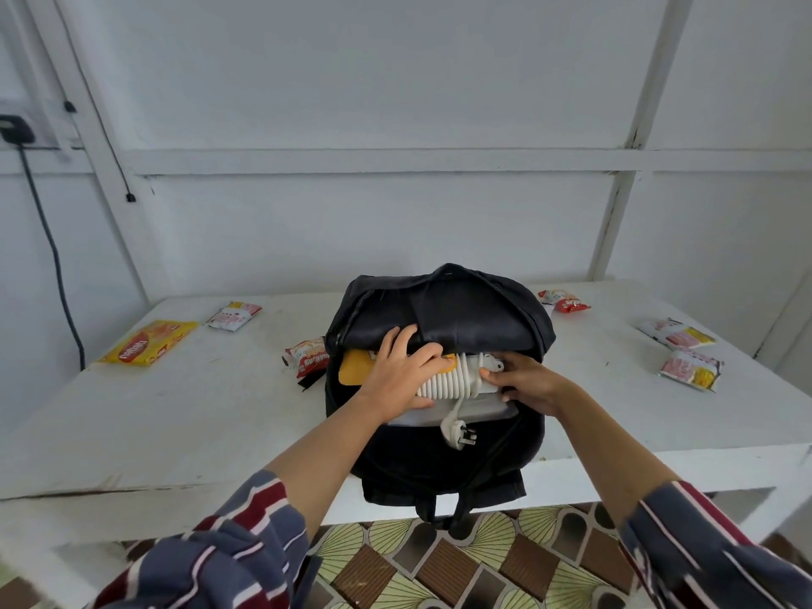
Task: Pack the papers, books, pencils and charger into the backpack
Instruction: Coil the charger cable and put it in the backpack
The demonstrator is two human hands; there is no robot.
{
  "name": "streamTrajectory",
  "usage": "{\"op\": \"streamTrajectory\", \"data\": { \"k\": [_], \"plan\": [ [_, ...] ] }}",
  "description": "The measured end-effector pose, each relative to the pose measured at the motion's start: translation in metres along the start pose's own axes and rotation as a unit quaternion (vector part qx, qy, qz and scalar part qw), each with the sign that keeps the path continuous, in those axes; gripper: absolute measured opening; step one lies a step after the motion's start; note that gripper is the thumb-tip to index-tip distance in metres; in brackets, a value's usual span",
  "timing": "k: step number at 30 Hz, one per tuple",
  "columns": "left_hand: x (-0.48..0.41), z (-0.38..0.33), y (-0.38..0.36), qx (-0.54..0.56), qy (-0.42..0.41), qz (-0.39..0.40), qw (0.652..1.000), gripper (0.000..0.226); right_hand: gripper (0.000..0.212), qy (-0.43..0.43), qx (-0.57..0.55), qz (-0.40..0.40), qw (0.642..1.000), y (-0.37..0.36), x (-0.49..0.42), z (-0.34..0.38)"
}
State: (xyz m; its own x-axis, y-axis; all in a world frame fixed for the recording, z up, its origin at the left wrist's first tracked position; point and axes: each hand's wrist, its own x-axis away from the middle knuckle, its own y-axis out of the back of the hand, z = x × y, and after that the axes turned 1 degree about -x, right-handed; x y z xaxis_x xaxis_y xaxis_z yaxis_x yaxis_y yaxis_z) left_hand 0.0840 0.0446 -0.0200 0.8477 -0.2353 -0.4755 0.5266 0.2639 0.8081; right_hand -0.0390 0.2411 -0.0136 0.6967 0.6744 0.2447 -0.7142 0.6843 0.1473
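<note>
A black backpack (444, 309) lies open on the white table (197, 415), its mouth toward me. In the opening sits a white charger (457, 380) with its cord coiled around it; the plug (459, 435) dangles over the front of the bag. Under the charger I see white papers or a book edge (474, 413) and a yellow-orange item (356, 367). My left hand (400, 371) grips the charger's left end with the thumb below and the fingers over the top. My right hand (523, 382) pinches its right end. No pencils are visible.
Snack packets lie around the bag: a yellow one (149, 342) and a white-red one (233, 315) at left, a red one (307, 356) against the bag, one at back right (563, 300), two at far right (679, 334). A black cable (57, 274) hangs on the left wall.
</note>
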Motion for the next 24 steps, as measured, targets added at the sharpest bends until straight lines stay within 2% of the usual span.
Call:
{"op": "streamTrajectory", "data": {
  "k": [5,8,15,20,24],
  "plan": [
    [0.001,0.003,-0.009,0.001,-0.005,-0.027,1.000,0.070,0.057,0.005,0.061,0.029,0.998,-0.008,-0.003,0.010],
    [0.001,0.002,-0.011,-0.002,0.008,-0.028,1.000,0.071,0.054,0.000,0.057,0.034,0.998,-0.010,-0.007,0.013],
    [-0.001,0.002,-0.019,-0.015,0.005,-0.054,0.998,0.068,0.067,-0.008,0.062,0.033,0.997,-0.007,-0.012,0.016],
    [0.001,0.004,-0.022,-0.025,-0.006,-0.069,0.997,0.067,0.052,0.007,0.056,0.025,0.998,-0.009,-0.011,0.011],
    [0.002,0.005,-0.023,-0.028,-0.003,-0.074,0.997,0.066,0.051,0.005,0.050,0.022,0.999,-0.008,-0.011,0.011]
  ]
}}
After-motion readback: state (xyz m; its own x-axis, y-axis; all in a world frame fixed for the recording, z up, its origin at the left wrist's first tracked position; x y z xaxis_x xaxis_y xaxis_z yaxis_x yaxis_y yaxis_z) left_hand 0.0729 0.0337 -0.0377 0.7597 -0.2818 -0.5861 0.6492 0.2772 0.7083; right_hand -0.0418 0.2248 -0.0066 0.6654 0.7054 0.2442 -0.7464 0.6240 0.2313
